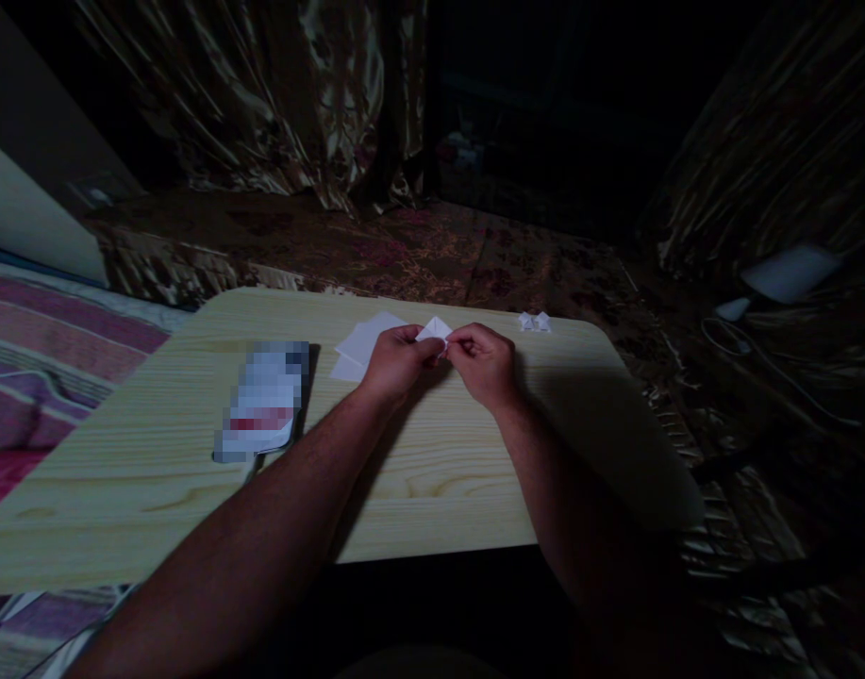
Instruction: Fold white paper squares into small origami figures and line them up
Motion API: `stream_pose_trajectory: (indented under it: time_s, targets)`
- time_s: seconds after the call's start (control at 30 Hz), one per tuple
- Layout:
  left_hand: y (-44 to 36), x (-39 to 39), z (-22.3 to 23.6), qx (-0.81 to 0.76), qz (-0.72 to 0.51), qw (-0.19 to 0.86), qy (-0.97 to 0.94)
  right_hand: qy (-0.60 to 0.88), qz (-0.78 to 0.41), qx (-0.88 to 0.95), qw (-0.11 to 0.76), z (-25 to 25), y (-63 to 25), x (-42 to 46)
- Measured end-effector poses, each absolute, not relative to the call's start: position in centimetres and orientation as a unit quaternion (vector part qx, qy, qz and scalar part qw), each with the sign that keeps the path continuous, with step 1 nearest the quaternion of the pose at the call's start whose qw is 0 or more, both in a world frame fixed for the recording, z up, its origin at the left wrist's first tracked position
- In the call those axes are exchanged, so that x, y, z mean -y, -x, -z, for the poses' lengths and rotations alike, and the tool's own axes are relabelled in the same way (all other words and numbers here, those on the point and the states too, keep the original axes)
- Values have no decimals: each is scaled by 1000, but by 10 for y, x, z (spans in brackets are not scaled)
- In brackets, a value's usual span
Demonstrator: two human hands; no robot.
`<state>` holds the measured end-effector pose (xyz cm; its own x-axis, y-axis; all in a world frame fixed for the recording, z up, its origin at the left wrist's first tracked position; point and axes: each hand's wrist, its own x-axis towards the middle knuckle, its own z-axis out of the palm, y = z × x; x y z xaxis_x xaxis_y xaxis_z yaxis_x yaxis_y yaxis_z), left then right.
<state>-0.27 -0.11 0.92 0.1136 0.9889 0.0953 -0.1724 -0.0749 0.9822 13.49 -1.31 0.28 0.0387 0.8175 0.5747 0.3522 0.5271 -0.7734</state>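
Observation:
A small piece of folded white paper (434, 327), with a pointed top and a crease down its middle, is held up over the table between both hands. My left hand (398, 358) pinches its left side, the thumb lying across the lower front. At the lower right edge, my right hand (485, 360) grips the same paper between thumb and fingertips. Flat white paper sheets (365, 341) lie overlapping on the table, just behind and left of my left hand. Beyond my right hand, two small folded white paper shapes (535, 322) sit near the far edge.
The light wooden table (432, 481) has rounded corners. A phone-like object (266, 401), partly pixelated, lies on its left part. A striped bedspread (36, 330) is at left. Patterned curtains (319, 94) hang behind. A white lamp-like object (790, 273) with a cord stands at right.

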Motion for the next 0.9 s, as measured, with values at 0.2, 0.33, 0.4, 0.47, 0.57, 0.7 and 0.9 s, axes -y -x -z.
stream_pose_trajectory:
  time_s: [0.2, 0.33, 0.4, 0.47, 0.57, 0.7, 0.9]
  targets:
    - [3, 1, -10, -378, -516, 606, -472, 434, -191, 678, 562, -7, -136, 16]
    - [5, 0, -11, -356, -496, 648, -456, 422, -199, 678, 567, -8, -137, 16]
    - [6, 0, -11, -350, -483, 667, -447, 419, -204, 677, 570, -7, -137, 14]
    - [7, 0, -13, -350, -473, 678, -442, 423, -209, 672, 570, -5, -137, 13]
    - [8, -1, -13, -358, -470, 675, -442, 431, -223, 666, 567, -3, -136, 13]
    - [8, -2, -10, -377, -472, 666, -437, 424, -231, 671, 563, -1, -135, 13]
    - [8, -2, -12, -395, -467, 658, -439, 420, -219, 679, 561, 0, -137, 12]
